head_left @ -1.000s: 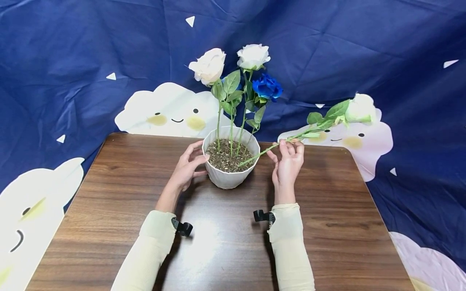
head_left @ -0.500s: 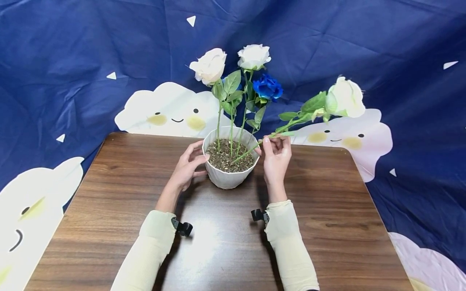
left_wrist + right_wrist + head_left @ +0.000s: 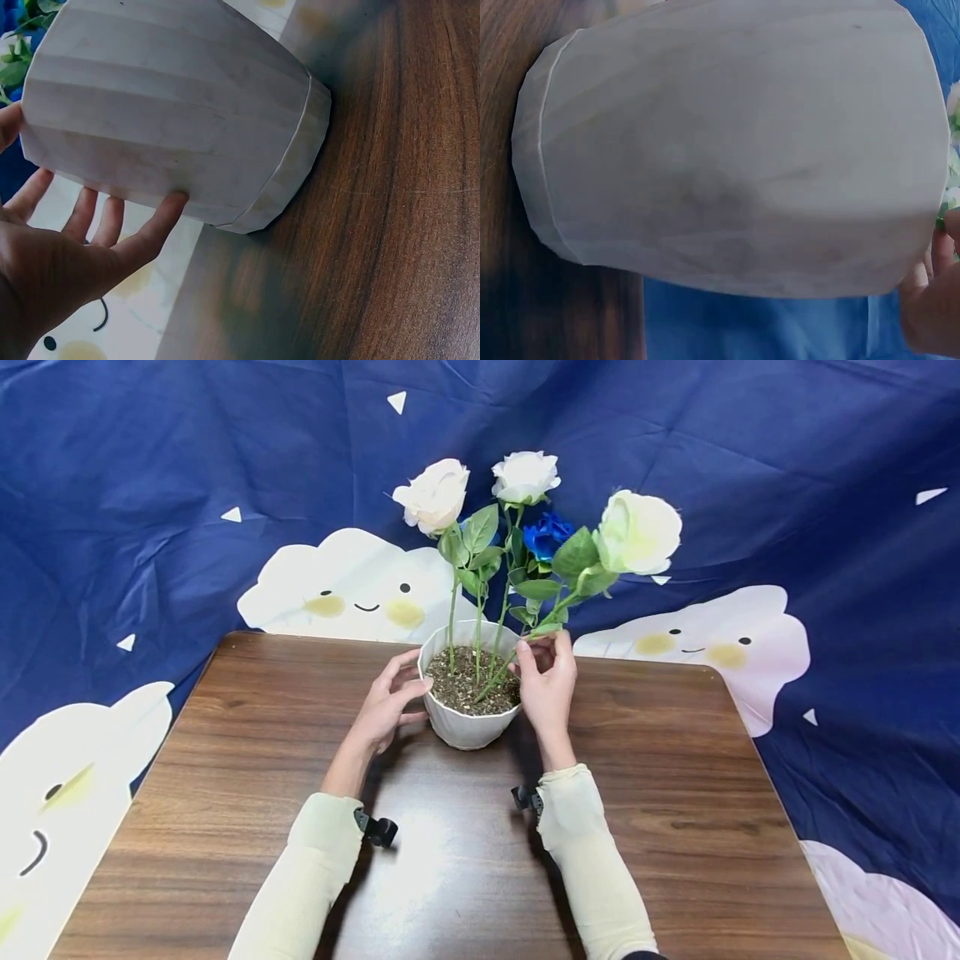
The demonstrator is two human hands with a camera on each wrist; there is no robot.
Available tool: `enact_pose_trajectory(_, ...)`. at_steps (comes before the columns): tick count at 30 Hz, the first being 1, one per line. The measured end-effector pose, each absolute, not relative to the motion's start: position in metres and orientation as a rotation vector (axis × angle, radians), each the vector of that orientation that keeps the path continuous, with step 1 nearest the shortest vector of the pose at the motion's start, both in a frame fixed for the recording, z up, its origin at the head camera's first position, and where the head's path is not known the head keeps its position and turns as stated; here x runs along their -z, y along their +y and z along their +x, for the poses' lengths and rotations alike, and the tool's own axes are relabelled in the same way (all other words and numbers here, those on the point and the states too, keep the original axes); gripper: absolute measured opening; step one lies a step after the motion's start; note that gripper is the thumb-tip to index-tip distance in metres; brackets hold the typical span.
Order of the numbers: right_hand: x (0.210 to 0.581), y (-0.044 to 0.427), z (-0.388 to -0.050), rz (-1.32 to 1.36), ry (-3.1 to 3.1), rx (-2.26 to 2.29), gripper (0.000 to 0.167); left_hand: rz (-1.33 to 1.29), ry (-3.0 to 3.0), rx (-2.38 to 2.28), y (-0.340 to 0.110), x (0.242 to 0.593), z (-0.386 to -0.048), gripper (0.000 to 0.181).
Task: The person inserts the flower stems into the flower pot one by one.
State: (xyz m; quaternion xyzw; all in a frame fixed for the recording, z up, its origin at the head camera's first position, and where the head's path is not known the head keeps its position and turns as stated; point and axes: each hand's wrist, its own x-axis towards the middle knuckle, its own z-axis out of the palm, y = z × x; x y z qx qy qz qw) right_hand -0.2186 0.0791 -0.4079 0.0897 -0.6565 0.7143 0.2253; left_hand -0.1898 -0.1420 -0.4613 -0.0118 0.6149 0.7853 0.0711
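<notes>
A white faceted flower pot filled with dark soil stands near the table's far edge. My left hand rests against its left side with spread fingers, the thumb at the rim. In the left wrist view the fingertips touch the pot wall. My right hand pinches the green stem of a white rose at the pot's right rim. The rose leans right and its stem's lower end meets the soil. Two other white roses, the left one and the back one, stand in the pot with a blue rose.
The brown wooden table carries the pot and both forearms. A dark blue cloth with cloud faces hangs behind the table. Each wrist bears a small black camera, such as the left one.
My right hand has moved left toward the pot with the white rose, whose stem has swung from nearly flat to steeper. The left hand and pot have stayed in place.
</notes>
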Motion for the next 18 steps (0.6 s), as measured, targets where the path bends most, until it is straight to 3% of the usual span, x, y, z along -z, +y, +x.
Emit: enact_pose_trajectory(18, 0.402, 0.059, -0.229, 0.479, -2.190, -1.502, 0.012, -0.016, 1.850, -2.365, -0.143, 0.463, -0.190, 0.063)
